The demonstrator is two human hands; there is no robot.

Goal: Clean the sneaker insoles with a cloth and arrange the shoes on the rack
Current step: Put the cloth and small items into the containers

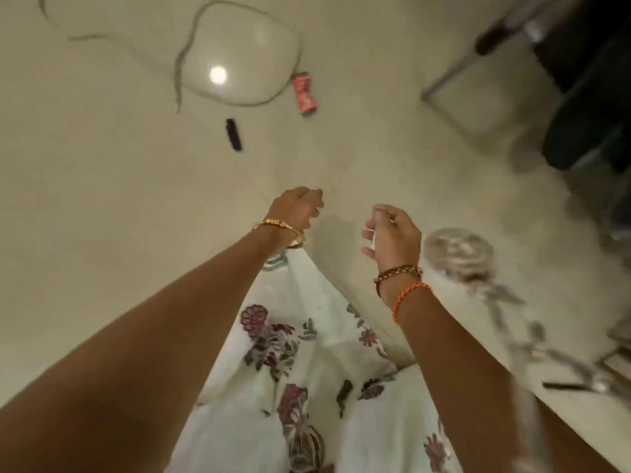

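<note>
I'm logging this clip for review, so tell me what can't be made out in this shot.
- Right hand, head view: curled round something small and white; its fingers hide what it is.
- Left hand: fingers curled; palm turned away, any contents hidden.
- Metal object at right: motion-blurred, unidentifiable.
- Red packet on the floor: print too small.
- Sneakers, cloth, rack: not in view.

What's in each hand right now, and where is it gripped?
Right hand pinches a small white thing between thumb and fingers; too blurred to identify. Left hand is curled, nothing visible in it.
</note>
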